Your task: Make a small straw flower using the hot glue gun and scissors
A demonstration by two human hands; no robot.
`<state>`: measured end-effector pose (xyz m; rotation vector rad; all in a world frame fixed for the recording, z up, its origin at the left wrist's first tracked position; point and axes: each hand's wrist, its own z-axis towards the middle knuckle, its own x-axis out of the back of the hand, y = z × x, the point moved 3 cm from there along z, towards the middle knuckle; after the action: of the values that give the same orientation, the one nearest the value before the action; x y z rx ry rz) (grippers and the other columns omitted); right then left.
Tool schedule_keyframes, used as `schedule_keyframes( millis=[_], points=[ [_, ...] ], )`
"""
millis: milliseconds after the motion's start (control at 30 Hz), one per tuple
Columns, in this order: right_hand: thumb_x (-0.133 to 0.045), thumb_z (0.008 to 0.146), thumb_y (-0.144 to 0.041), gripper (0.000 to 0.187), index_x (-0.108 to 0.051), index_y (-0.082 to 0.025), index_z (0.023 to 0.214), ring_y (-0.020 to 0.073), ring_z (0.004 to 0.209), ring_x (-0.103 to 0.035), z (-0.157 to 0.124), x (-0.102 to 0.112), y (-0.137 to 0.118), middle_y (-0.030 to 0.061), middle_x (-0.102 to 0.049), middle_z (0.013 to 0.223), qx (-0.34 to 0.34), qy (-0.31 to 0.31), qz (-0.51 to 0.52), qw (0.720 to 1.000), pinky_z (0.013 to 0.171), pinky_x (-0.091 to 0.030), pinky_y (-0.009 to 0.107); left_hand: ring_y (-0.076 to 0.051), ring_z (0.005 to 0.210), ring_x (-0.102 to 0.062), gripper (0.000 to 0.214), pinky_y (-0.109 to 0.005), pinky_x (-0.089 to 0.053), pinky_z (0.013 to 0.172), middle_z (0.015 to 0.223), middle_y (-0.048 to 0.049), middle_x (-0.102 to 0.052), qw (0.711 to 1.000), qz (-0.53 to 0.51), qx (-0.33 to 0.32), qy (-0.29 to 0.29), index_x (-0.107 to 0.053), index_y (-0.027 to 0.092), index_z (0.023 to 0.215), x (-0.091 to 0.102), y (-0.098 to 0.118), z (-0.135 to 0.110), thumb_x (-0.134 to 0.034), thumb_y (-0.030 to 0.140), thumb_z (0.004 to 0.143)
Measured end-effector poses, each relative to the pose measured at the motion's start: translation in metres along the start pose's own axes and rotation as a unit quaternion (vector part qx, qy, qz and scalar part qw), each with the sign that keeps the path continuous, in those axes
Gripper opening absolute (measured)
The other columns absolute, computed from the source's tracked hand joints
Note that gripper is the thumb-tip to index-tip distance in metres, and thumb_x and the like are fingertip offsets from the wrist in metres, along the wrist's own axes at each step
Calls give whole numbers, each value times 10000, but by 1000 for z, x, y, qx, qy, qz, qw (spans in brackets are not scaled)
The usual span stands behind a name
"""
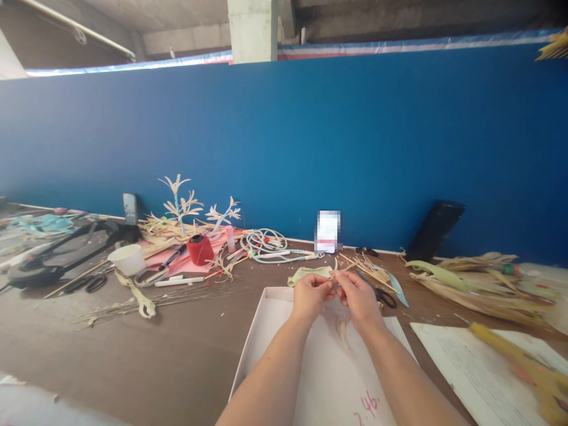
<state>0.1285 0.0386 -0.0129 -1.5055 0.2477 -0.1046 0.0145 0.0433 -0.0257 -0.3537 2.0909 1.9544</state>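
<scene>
Two hands meet low in the centre of the head view. My left hand [310,296] and right hand [360,300] are both curled nearly closed, with fingertips pinching a thin pale strip [336,286] of dried leaf from either side; I cannot tell its exact shape. It sits between the thumbs, raised above the white tray [270,331], I judge so that loose fibres drop inside the rim rather than on the worktop [177,349]. Black scissors [385,297] lie just beside the right hand at 2 o'clock, handy but close. A heap of dried leaves [465,284] fills 3 o'clock. A paper sheet [479,373] carrying a yellow glue gun [528,367] lies at 4. Open room is at 9 o'clock, bare board up to the red spool [199,249] and white cup [127,258] at 10. The blue wall [355,148] closes 12.
</scene>
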Motion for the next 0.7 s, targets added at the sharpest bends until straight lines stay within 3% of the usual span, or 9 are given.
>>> schedule_keyframes(
  millis=[433,700],
  points=[
    [-712,617,-450,367,-674,-155,832,95,483,-382,-2,-2,-2,-25,-488,526,-20,-63,25,998,420,-225,221,-146,630,-642,150,-258,-527,615,655,-40,-676,999,14,-34,11,-627,137,735,0,6,-2,-694,258,678],
    [-702,608,-513,413,-678,-166,832,99,469,-370,-2,-1,-2,-34,-475,509,-6,-59,6,998,432,-229,237,-143,629,-636,152,-250,-523,600,657,-46,-677,998,30,-52,21,-639,132,744,0,5,-2,-692,259,677]
  ],
)
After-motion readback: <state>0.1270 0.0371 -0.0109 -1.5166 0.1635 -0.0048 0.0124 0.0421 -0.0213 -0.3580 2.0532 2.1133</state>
